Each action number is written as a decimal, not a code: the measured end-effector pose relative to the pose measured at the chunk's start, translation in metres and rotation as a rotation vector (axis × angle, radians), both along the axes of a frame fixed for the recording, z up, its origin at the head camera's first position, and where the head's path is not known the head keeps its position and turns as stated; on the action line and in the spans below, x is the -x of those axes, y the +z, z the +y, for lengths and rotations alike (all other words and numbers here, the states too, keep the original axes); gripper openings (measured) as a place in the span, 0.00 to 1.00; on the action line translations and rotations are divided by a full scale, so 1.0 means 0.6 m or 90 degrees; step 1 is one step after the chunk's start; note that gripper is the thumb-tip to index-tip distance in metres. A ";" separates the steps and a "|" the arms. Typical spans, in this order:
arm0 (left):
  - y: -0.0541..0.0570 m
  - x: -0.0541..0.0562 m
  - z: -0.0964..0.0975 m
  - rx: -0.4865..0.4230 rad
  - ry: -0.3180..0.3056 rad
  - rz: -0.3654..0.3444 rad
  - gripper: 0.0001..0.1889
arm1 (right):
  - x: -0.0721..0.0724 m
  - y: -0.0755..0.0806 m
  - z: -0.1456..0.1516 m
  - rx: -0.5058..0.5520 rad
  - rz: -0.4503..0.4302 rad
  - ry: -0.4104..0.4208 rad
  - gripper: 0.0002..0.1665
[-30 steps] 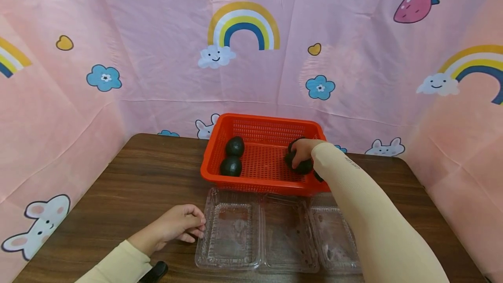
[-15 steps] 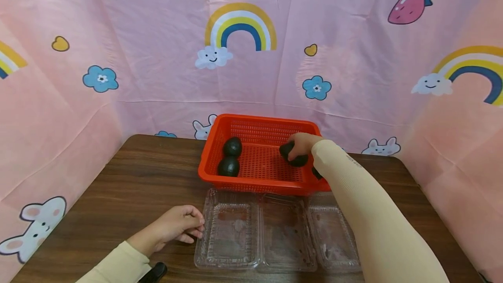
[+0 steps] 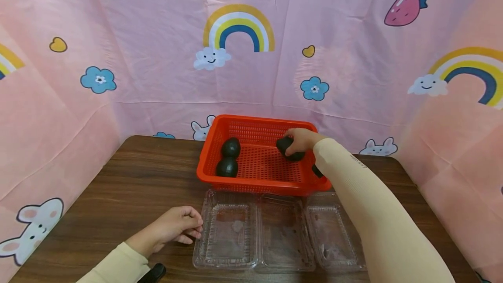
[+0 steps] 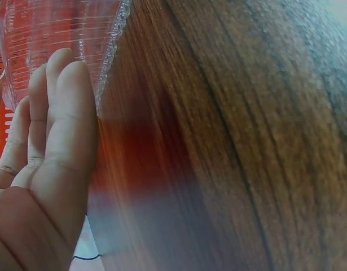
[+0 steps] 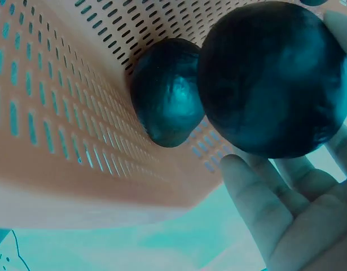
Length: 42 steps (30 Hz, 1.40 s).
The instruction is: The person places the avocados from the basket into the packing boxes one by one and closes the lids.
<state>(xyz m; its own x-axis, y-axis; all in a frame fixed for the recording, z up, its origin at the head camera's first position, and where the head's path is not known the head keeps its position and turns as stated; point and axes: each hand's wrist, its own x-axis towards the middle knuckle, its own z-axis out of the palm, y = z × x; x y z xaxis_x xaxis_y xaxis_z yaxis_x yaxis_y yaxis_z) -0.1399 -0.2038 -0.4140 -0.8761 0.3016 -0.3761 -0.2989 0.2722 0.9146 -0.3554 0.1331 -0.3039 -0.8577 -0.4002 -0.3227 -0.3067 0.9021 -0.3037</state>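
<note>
My right hand (image 3: 300, 141) grips a dark green avocado (image 3: 284, 145) over the right part of the red basket (image 3: 271, 184). In the right wrist view the held avocado (image 5: 275, 79) fills the upper right, with fingers curled round its underside; another avocado (image 5: 167, 93) lies behind it against the basket wall. Two more avocados, a rear one (image 3: 231, 147) and a front one (image 3: 227, 167), sit at the basket's left end. My left hand (image 3: 177, 226) rests loosely bent, fingertips right at the rim of the left clear plastic container (image 3: 232, 235).
Beside the left container stand a middle clear container (image 3: 283, 235) and a right one (image 3: 332, 235), in a row before the basket; my right sleeve (image 3: 365, 195) partly covers the right one. A patterned pink cloth (image 3: 255, 86) hangs behind the wooden table (image 3: 157, 174).
My right hand has shifted slightly left and up in the basket with the avocado in its grip. The left hand stays by the container, and the head view has turned a little.
</note>
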 end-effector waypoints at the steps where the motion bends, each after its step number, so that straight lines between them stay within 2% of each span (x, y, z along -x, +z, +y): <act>1: 0.000 0.000 0.000 -0.001 0.001 -0.001 0.09 | -0.002 0.001 0.000 0.001 0.006 0.004 0.35; 11: 0.000 -0.001 0.001 -0.003 0.005 0.000 0.08 | -0.018 0.016 0.004 0.041 0.045 0.019 0.37; 21: 0.002 -0.001 0.003 0.038 0.016 0.025 0.09 | -0.034 0.026 0.004 0.096 0.093 0.037 0.39; 34: 0.003 -0.008 0.008 0.073 0.026 0.065 0.11 | -0.084 0.044 -0.007 0.144 0.112 0.049 0.40; 42: 0.000 -0.010 0.011 0.102 0.038 0.083 0.11 | -0.116 0.042 -0.004 0.192 0.117 0.041 0.40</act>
